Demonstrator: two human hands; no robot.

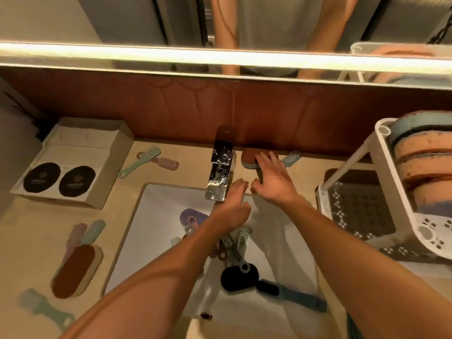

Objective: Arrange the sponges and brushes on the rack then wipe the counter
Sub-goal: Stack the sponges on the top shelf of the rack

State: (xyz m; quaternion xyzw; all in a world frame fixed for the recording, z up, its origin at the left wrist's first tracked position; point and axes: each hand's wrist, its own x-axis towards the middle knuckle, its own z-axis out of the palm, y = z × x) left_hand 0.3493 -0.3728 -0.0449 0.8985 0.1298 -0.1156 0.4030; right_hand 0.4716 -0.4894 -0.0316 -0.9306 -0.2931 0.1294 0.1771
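Note:
My right hand (pixel 272 178) stretches over the counter behind the sink, fingers straight, fingertips touching a brown-topped sponge (pixel 249 157) by the back wall. A pale blue brush (pixel 291 158) lies just right of that sponge. My left hand (pixel 232 206) hovers over the white sink (pixel 156 231) beside the chrome faucet (pixel 220 172), fingers relaxed, holding nothing. Several brushes (pixel 241 237) and a black sponge (pixel 238 277) lie in the sink. The white rack (pixel 367 152) stands at the right with stacked orange sponges (pixel 423 165) in its top tray.
On the left counter lie a brown sponge (pixel 75 270), pastel brushes (pixel 84 234), a green brush (pixel 44 307), and a green and pink brush pair (pixel 149 160). A cardboard box (pixel 73 165) with two black ovals sits at back left. A mirror runs above.

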